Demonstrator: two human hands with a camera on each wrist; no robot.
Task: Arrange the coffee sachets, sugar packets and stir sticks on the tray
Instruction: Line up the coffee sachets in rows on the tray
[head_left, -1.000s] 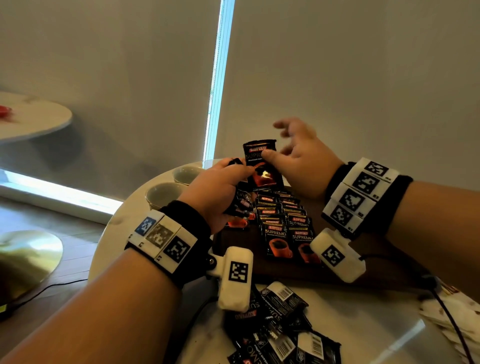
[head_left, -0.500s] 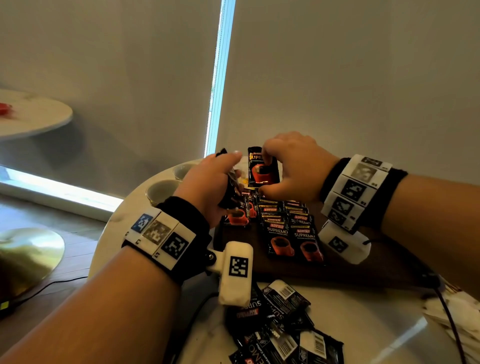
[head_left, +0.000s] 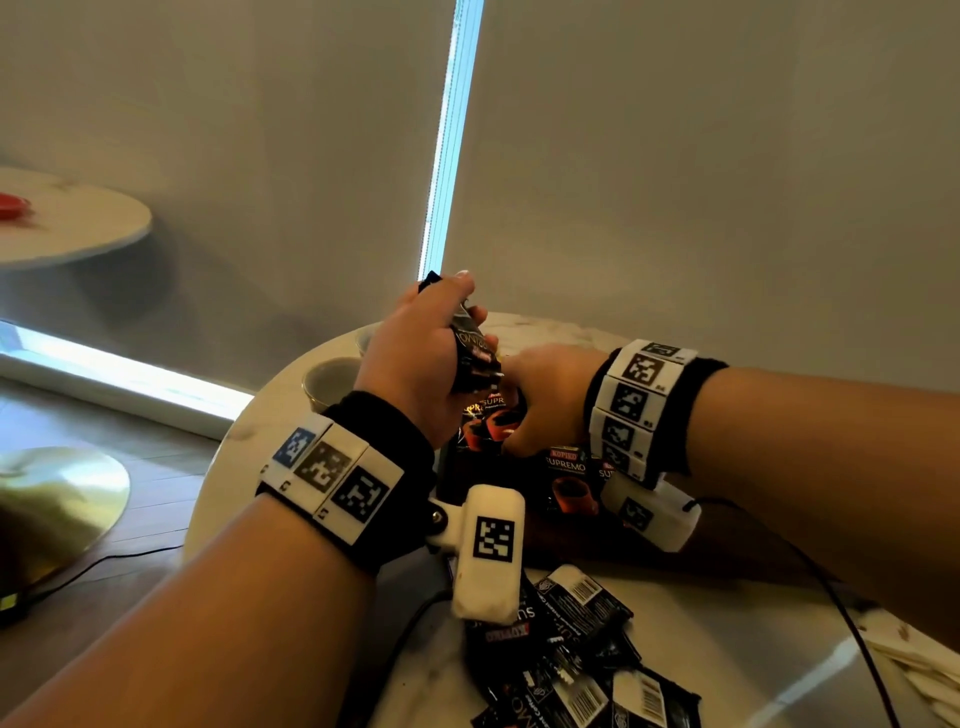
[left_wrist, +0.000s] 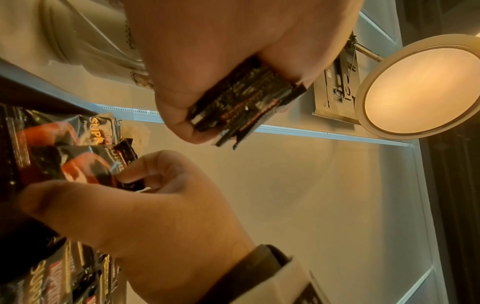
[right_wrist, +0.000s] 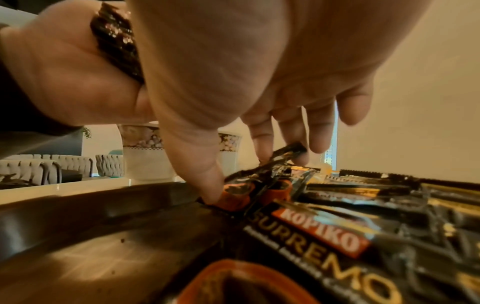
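My left hand (head_left: 415, 358) grips a stack of black coffee sachets (head_left: 475, 348) upright above the tray's far left part; the stack's edges (left_wrist: 241, 102) show in the left wrist view. Low over the dark wooden tray (head_left: 561, 543), my right hand (head_left: 550, 395) pinches one coffee sachet (head_left: 491, 423) at the near end of the left row. Its thumb (right_wrist: 207, 181) presses the sachet's lower edge (right_wrist: 235, 198) onto the tray while the fingers (right_wrist: 262, 142) hold the upper edge. Rows of overlapping sachets (head_left: 566, 467) lie on the tray beside it.
A loose heap of sachets (head_left: 576, 654) lies on the white round table (head_left: 727, 649) in front of the tray. White sugar packets (head_left: 919, 675) sit at the right edge. Two cups (head_left: 332, 376) stand left of the tray. A cable (head_left: 831, 597) runs across the table.
My right hand has come down from mid-air with the single sachet to the tray's left row. My left hand has lifted its stack slightly higher.
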